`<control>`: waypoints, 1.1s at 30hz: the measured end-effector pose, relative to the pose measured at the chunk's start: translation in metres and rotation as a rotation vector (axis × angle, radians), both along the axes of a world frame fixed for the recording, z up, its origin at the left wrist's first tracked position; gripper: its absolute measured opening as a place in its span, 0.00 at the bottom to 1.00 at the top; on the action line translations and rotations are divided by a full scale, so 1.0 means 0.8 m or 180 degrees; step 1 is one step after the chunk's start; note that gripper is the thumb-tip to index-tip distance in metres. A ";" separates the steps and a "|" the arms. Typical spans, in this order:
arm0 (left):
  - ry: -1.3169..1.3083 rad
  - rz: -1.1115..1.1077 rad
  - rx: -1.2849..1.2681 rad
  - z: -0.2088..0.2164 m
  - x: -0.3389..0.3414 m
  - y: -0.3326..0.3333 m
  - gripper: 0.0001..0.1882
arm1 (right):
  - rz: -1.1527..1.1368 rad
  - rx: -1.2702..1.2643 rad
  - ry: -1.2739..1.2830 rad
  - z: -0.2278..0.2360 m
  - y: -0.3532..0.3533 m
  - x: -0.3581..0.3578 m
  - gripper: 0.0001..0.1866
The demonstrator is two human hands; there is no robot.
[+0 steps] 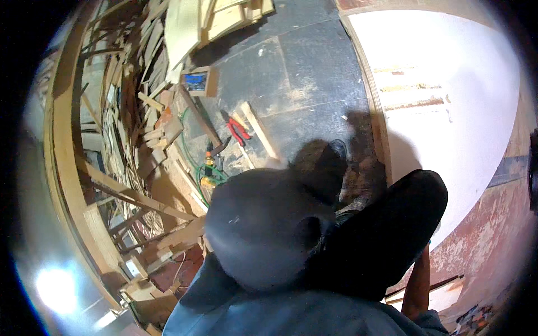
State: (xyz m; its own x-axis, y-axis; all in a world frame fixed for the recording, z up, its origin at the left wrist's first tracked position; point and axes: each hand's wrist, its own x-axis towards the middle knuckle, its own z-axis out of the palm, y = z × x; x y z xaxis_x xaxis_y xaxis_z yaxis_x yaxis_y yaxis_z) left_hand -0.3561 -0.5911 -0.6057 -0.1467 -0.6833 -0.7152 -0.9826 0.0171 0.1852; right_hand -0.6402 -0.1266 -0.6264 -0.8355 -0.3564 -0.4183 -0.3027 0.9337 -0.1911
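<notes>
My right forearm [416, 288] reaches up from the lower edge beside my dark-trousered right knee [417, 193]. The knee hides the hand and its fingers, close to the rim of a large white panel [476, 106] with a curved edge. My left hand does not show. On the dark floor ahead of my other knee lie red-handled pliers [240, 130], a hammer [200, 116] with a wooden handle, and a pale wood strip [260, 131]. A yellow and orange tool [208, 180], partly hidden by my leg, lies beside a green cord [189, 154].
Scrap wood [120, 140] is heaped along the left behind a wooden frame [60, 123]. A small wooden box [211, 82] with blue contents sits near the hammer. Pale boards [182, 31] lie at the far left. A bright lamp [56, 290] shines at lower left.
</notes>
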 end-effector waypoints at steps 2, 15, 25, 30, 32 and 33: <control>0.0016 0.0077 -0.0025 0.009 0.026 0.014 0.26 | 0.0063 -0.0007 0.0040 0.007 0.002 0.001 0.21; -0.0022 0.0014 -0.0502 0.047 0.084 -0.024 0.26 | -0.0166 -0.0221 0.0364 -0.041 0.010 -0.013 0.22; -0.0481 0.1026 -0.1240 -0.029 0.217 -0.260 0.29 | -0.0336 -0.0782 0.0754 -0.020 0.017 -0.009 0.22; -0.0156 0.1249 -0.1216 -0.066 0.312 -0.367 0.19 | -0.0220 -0.0716 0.0694 -0.026 0.021 -0.001 0.21; 0.0499 0.2186 -0.0886 -0.103 0.267 -0.377 0.17 | -0.0187 -0.0594 0.0806 -0.018 0.037 0.002 0.20; 0.0679 0.2301 -0.0831 -0.110 0.240 -0.374 0.16 | -0.0159 -0.0542 0.0865 -0.013 0.041 0.002 0.20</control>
